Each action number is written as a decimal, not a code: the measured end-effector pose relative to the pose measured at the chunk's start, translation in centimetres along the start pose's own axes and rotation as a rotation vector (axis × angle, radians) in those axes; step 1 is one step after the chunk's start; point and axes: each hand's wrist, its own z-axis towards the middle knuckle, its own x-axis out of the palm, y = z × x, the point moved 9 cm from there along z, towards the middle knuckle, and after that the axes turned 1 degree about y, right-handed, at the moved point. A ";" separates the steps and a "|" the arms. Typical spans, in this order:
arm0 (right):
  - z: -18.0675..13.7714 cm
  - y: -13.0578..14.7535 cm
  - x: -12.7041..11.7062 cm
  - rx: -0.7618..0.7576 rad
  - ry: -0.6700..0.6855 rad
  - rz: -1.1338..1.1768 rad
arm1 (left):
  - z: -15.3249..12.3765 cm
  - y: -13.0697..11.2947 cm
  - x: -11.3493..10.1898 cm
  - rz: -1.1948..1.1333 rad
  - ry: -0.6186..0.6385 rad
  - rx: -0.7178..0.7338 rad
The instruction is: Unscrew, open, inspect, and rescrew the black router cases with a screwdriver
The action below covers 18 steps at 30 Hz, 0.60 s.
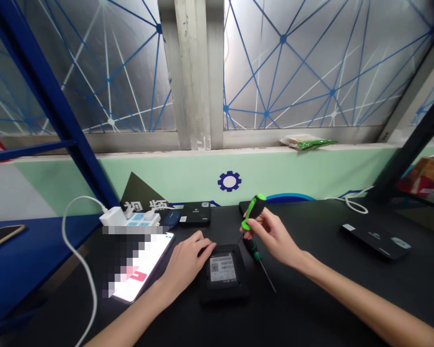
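A flat black electronic box (240,284) with a white printed label lies on the black table in front of me. My left hand (190,255) grips its far left corner, fingers bent and thumb against the edge. In my right hand (271,234) is a screwdriver (253,212) with a bright green and black handle, tilted with its shaft pointing down. The tip meets the box near its far right corner; whether it sits in a screw is too small to tell. A second screwdriver (259,262), dark with a green collar, lies under my right hand, beside the box.
A lit phone (144,270) lies left of my left hand. Behind it stands a white power strip (141,220) with a charger and white cable (88,270). More black boxes lie at the back (195,214) and at right (376,240). Another phone (3,236) is far left.
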 end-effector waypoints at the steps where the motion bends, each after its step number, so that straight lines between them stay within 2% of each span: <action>1: 0.4 0.3 0.6 -0.006 0.057 -0.023 | 0.0 -0.1 0.0 0.001 -0.004 0.008; 4: 1.1 0.8 2.4 -0.015 0.192 -0.072 | 0.1 0.0 0.1 0.030 -0.009 -0.003; 6: 1.1 0.6 3.1 -0.016 0.220 -0.066 | 0.1 0.2 0.2 0.049 -0.003 -0.021; 13: -0.7 -1.8 3.3 -0.062 0.153 -0.096 | -0.1 0.1 0.0 0.020 -0.003 -0.030; 18: -1.9 -1.6 3.5 -0.195 0.116 -0.235 | -0.4 -0.5 -0.1 0.035 0.031 0.013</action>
